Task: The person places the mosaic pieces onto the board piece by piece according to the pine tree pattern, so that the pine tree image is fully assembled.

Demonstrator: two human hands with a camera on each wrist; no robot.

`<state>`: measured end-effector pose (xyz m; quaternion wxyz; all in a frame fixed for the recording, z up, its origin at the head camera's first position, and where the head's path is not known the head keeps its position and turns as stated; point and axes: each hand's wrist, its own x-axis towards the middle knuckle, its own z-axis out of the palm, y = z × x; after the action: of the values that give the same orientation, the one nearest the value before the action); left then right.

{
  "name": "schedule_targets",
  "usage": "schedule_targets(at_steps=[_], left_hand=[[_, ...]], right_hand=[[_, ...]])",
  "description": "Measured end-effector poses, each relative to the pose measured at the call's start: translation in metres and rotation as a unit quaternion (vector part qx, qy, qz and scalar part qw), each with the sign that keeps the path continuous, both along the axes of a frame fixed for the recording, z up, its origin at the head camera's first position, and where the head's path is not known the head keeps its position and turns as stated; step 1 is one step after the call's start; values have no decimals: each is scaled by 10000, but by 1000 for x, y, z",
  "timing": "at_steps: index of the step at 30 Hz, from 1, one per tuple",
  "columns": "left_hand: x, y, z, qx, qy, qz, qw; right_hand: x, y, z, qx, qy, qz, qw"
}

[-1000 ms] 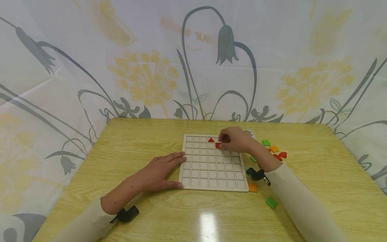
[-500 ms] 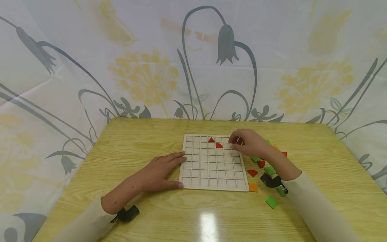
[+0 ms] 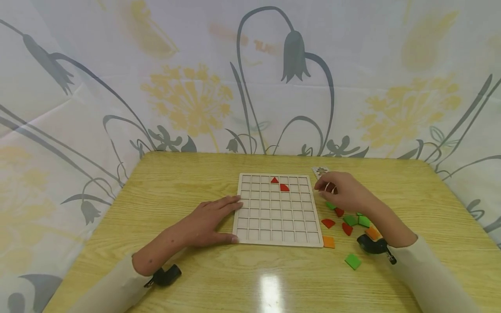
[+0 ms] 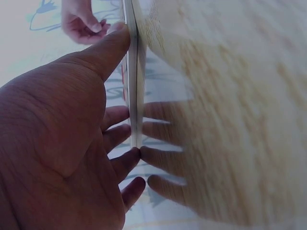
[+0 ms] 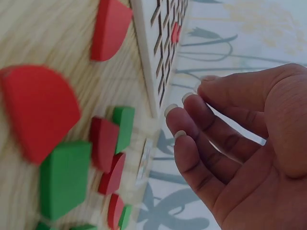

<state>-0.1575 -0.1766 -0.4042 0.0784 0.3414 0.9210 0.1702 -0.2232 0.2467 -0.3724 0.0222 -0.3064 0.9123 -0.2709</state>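
Observation:
A pale grid board (image 3: 265,214) lies on the wooden table. Set in its upper cells are a red triangle (image 3: 275,180) and a red quarter-round tile (image 3: 284,188). My left hand (image 3: 203,224) rests along the board's left edge, fingers spread; the left wrist view shows the thumb and fingertips touching the board's side (image 4: 134,72). Past the board's right edge, my right hand (image 3: 344,191) hovers over loose tiles. In the right wrist view its fingers (image 5: 201,165) are loosely bent and nothing is between them.
Several loose tiles lie right of the board, among them a red quarter-round (image 3: 328,223), an orange square (image 3: 328,242) and a green square (image 3: 353,261). A small patterned card (image 3: 320,171) lies behind the right hand. A flowered cloth (image 3: 188,95) hangs behind the table.
My right hand has left the red quarter-round tile in its cell and moved right, off the board to above the loose tiles. The left hand stays at the board's edge.

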Motion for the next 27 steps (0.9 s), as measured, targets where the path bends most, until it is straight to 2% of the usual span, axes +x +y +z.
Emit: schedule_targets(at_steps=[4, 13, 27], left_hand=[[0, 0, 0, -31, -22, 23, 10000], [0, 0, 2, -7, 4, -12, 10000], [0, -1, 1, -21, -63, 33, 10000]], right_hand=[[4, 10, -3, 89, -8, -82, 9999], [14, 34, -6, 206, 285, -146, 9993], [19, 48, -11, 462, 158, -297, 9984]])
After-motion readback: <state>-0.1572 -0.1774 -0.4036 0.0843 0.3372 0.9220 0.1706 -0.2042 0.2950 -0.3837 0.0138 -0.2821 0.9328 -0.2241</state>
